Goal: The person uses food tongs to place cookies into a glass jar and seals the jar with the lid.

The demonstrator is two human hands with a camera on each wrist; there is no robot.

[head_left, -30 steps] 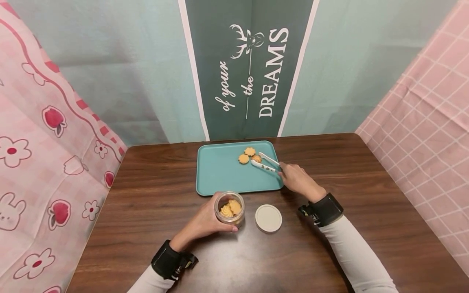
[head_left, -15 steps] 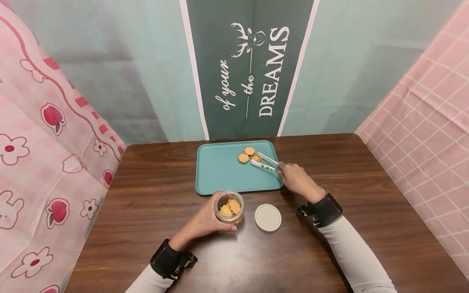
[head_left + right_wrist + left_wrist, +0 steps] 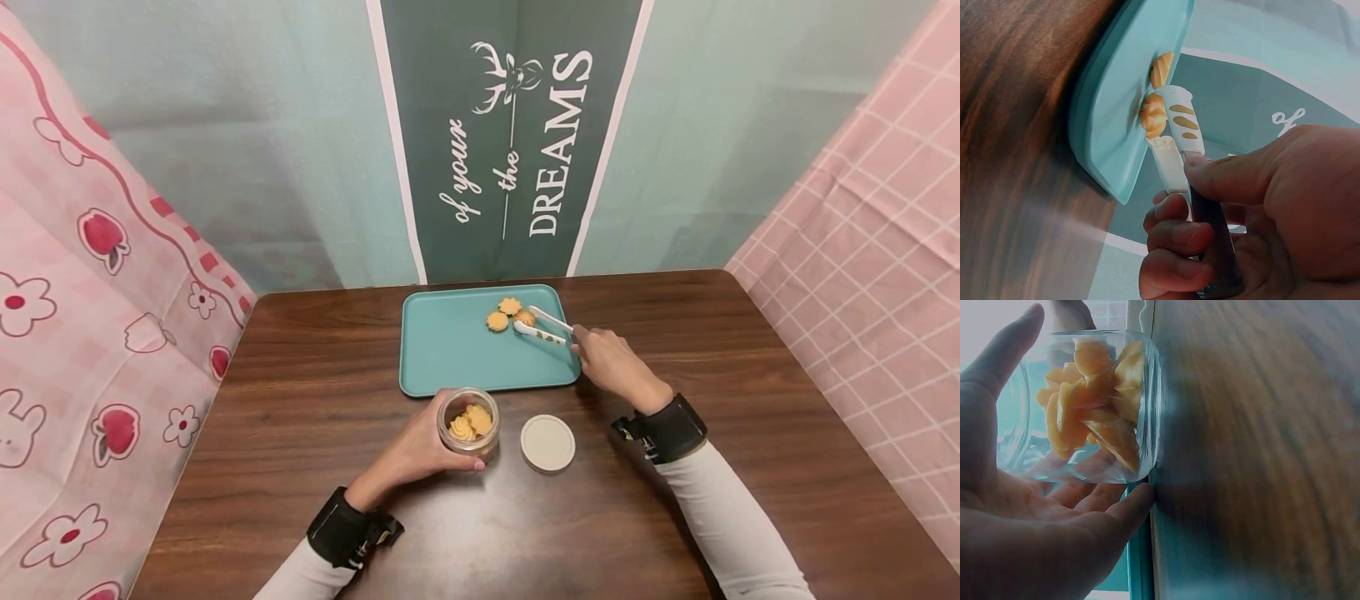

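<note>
tongs: the tongs [image 3: 545,327] have closed on a biscuit [image 3: 524,317], the tips open a second ago.
right hand: the right hand [image 3: 611,364] squeezes the tongs; lift likely next.
left hand: the left hand [image 3: 420,451] still grips the jar [image 3: 468,423].

Tongs [image 3: 1175,134] around cookie [image 3: 1152,115]

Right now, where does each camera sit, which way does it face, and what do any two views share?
Head: above, looking forward and down at the table; both forearms, left hand, right hand.
Left wrist: beside the palm, facing the cookie jar it grips; palm and fingers show.
Right wrist: behind the hand, facing the tongs over the teal tray; fingers and thumb show.
Shared: head and right wrist both show tongs, tray and cookies.
</note>
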